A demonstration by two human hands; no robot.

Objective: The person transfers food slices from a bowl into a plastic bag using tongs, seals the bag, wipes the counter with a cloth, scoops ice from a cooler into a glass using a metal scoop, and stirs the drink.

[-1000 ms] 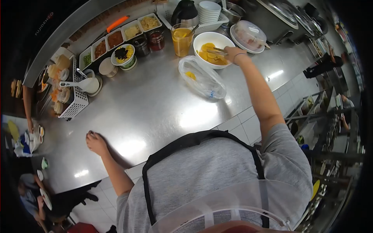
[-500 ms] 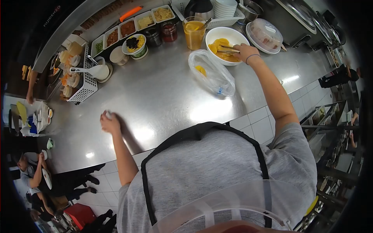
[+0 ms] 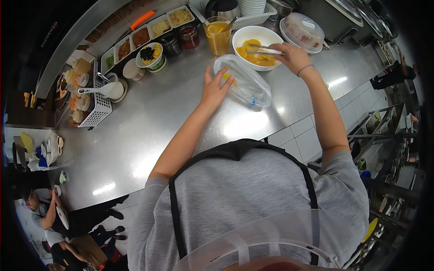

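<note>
My right hand [image 3: 291, 57] grips a pair of metal tongs [image 3: 266, 50], whose tips hang over a white bowl [image 3: 238, 38] of orange-yellow slices [image 3: 258, 58]. Fingers spread, my left hand [image 3: 215, 88] is at the left side of a clear plastic bag [image 3: 248, 86]. A bit of yellow food [image 3: 229, 80] shows inside the bag, near my fingertips. The bag lies on the steel counter in front of the bowl. Just left of the bowl stands a glass pitcher [image 3: 217, 38] of orange liquid with a spoon handle sticking out.
A covered plate [image 3: 303, 31] stands right of the bowl. Along the back are jars [image 3: 188, 37], topping trays [image 3: 160, 28] and a cup with yellow and black food [image 3: 150, 55]. A white basket of bottles [image 3: 97, 106] is at left. A person [image 3: 45, 210] stands beyond the counter's left end.
My left hand has swung from the counter's left part over to the plastic bag, fingers now spread. My right hand has lifted the tongs a little from the slices.
</note>
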